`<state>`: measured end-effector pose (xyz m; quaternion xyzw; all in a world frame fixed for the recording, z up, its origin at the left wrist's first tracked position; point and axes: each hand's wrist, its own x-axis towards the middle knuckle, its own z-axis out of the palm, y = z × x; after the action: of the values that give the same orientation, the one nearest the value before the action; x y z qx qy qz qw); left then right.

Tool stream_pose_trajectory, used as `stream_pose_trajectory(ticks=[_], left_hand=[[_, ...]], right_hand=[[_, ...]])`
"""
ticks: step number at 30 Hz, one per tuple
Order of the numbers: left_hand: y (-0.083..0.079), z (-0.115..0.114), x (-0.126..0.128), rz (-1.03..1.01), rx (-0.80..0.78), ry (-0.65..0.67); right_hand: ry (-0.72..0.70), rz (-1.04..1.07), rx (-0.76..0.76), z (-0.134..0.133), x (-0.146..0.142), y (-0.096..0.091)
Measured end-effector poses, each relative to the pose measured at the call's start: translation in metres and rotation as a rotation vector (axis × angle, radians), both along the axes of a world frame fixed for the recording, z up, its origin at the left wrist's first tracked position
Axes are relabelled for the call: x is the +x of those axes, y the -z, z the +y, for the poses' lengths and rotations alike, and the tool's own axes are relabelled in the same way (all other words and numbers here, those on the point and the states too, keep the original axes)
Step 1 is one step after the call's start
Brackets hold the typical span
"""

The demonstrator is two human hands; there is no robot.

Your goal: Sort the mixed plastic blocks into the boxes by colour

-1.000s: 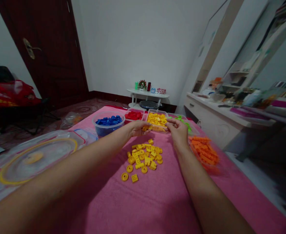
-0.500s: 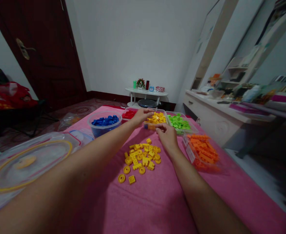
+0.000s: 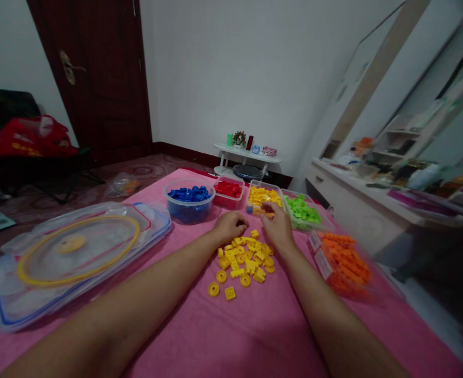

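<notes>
A loose pile of yellow building blocks (image 3: 250, 257), with several ring-shaped pieces among them, lies on the pink cloth (image 3: 215, 336). My left hand (image 3: 230, 227) is at the far left edge of this pile, fingers loosely curled and thumb apart, with nothing visible in it. Beyond the pile's right side is my right hand (image 3: 277, 224), thumb and fingers apart, close to the front of a clear box of yellow blocks (image 3: 265, 195). No block shows between its fingers.
A round tub of blue blocks (image 3: 189, 202), a box of red blocks (image 3: 229, 190) and one of green blocks (image 3: 302, 209) stand along the far side. Orange blocks (image 3: 345, 257) fill a box at right. Stacked clear lids (image 3: 81, 252) lie at left.
My left hand has drawn back from the yellow box to the loose pile. My right hand remains near the front of that box. The view has shifted left.
</notes>
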<state>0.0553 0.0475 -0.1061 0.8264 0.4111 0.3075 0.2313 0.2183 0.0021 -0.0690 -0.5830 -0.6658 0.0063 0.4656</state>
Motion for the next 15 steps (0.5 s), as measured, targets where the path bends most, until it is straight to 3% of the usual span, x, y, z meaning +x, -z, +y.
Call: stream_pose_trajectory(ticks=[4,9,15], left_hand=[[-0.004,-0.003,0.0,0.036,0.01,-0.023],[-0.006,-0.004,-0.003,0.039,0.012,-0.028],[-0.002,0.0,-0.003,0.036,0.047,-0.022]], right_hand=[[-0.04,-0.093,-0.108,0.032,0.0,-0.018],[-0.041,-0.444,-0.368,0.07,0.003,-0.034],[-0.02,-0.623,-0.463,0.079,-0.002,-0.041]])
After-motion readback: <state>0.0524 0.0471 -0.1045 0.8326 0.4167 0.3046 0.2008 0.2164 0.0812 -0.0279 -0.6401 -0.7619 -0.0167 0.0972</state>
